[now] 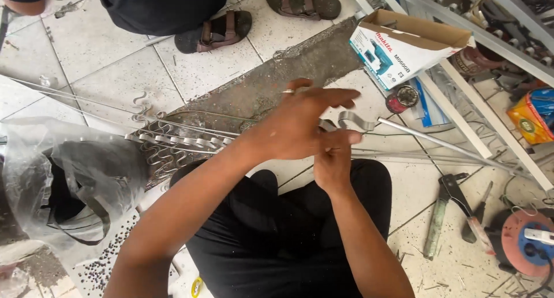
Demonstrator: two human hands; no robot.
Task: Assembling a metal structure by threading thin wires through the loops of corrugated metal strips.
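**Clip going onto rod, pile of clips waiting**

Head view. Person seated on tiled floor point(104, 55), legs crossed. Left hand point(300, 125) lies across the front, fingers stretched toward the right, thumb side down; it appears to pinch a bent metal clip point(355, 120), a wavy grey strip, though the contact point is partly hidden. Right hand point(333, 165) comes up from below, fingers curled shut under the left hand; what it grips is covered, so I cannot tell for certain, probably the near end of the thin metal rod point(438, 141). The clip sits at that end of the rod, just beside the left fingertips.

Progress, as a judgement: one clip in hand; a heap of like clips point(173, 145) lies on the floor to the left, strung along long wires point(69, 96), so much looks left.

Surroundings: clear plastic bag point(63, 177) at left with dark straps inside; open cardboard box point(404, 44) and a red tape roll point(402, 99) beyond the rod; pliers point(456, 197) and a cable reel point(522, 240) at right. Another person's sandalled feet point(213, 32) at top. White frame bars point(490, 130) crowd the rod's far end.
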